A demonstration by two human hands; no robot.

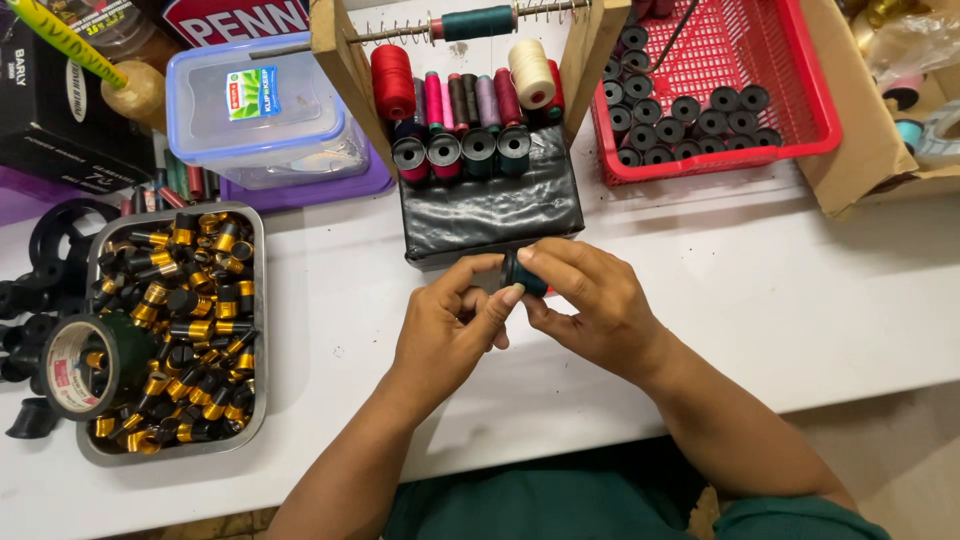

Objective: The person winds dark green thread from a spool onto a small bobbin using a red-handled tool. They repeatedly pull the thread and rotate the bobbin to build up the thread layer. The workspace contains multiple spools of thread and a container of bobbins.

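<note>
While both hands meet over the white table [760,290], the left hand [450,325] and the right hand [590,300] pinch one small dark bobbin [524,276] between their fingertips, just in front of a black box [490,205]. On that box stands a wooden rack [340,50] with spools [460,100] of red, pink, cream and teal thread. To the left sits a metal tray [262,300] full of black and gold caps, with a tape roll [85,365] on it, and a red basket [800,90] of black bobbins stands at the back right.
</note>
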